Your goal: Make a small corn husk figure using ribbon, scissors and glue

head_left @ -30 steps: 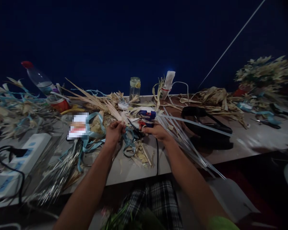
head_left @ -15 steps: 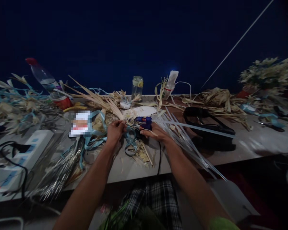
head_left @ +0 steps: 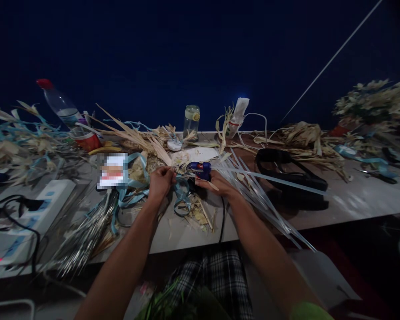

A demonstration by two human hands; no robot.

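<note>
In the middle of the head view, my right hand [head_left: 216, 183] is wrapped around a blue hot glue gun [head_left: 200, 170]. The gun's nozzle side faces left, and a long translucent glue stick [head_left: 270, 176] extends behind it to the right. My left hand [head_left: 162, 180] is closed in a pinch just left of the gun; what lies between its fingertips is too small to make out. Below the two hands hangs a loop of light blue ribbon [head_left: 182, 205] over dried husk scraps [head_left: 202, 215]. A black cord [head_left: 222, 222] runs down from under the gun.
Loose glue sticks [head_left: 266, 211] and a black strapped object [head_left: 290, 178] lie to the right. Metal wires [head_left: 88, 240] and a white power strip [head_left: 50, 209] are at left. A lidded jar [head_left: 191, 122], a bottle [head_left: 58, 104] and dried husks [head_left: 302, 135] stand or lie behind.
The view has shifted very slightly. Both hands and the glue gun stay in nearly the same place.
</note>
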